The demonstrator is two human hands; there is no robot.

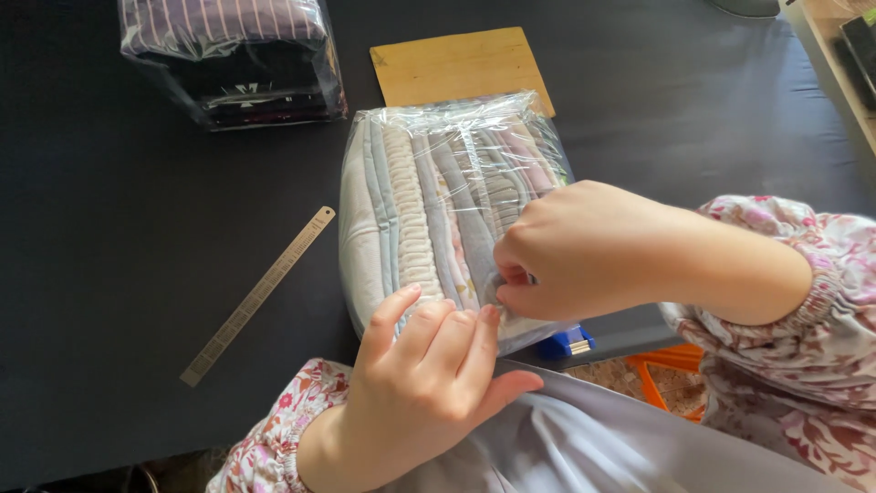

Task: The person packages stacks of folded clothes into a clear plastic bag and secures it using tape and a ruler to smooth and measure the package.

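I count two wrapped bundles: my left hand and right hand both pinch the pale bundle. The dark bundle sits at eleven o'clock. One ruler lies at nine on the counter.

I work at a table covered with a dark cloth, daylight falling on it from the far right. Beyond the cloth's right edge stands a pale wooden ledge. Below its near edge I see speckled flooring (partly hidden by an orange frame).
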